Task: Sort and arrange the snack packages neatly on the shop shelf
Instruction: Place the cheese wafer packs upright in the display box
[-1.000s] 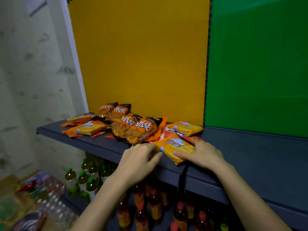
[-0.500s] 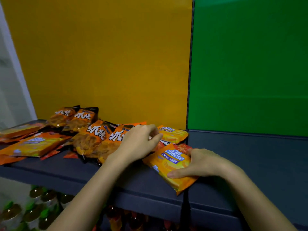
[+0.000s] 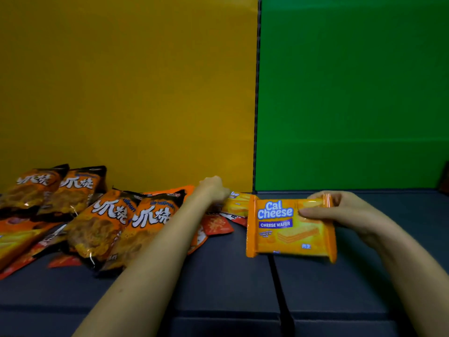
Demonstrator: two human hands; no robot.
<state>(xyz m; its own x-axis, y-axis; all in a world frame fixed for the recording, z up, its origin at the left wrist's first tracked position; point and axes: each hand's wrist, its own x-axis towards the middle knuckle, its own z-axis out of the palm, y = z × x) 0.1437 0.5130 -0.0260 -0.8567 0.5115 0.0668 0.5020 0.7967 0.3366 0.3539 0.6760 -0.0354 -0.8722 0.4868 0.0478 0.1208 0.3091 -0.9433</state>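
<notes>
My right hand [image 3: 345, 211] grips an orange Cal Cheese wafer pack [image 3: 289, 234] by its upper right corner and holds it upright, facing me, over the seam of the dark grey shelf [image 3: 218, 278]. My left hand [image 3: 212, 190] reaches to the back of the shelf. Its fingers are curled over the left end of a second Cal Cheese pack [image 3: 238, 203] that lies flat there. Several orange snack bags with white characters [image 3: 109, 220] lie in a loose pile on the left.
Small red sachets [image 3: 216, 224] lie under my left forearm. Flat orange packs [image 3: 14, 242] sit at the far left. A yellow back panel [image 3: 126, 93] and a green one [image 3: 352, 93] meet above the shelf seam [image 3: 274, 278]. A dark object [image 3: 445, 176] shows at the right edge.
My right hand has lifted the Cal Cheese pack off the shelf, turned it upright and carried it right. My left hand has reached further back onto the second pack. The view has moved closer.
</notes>
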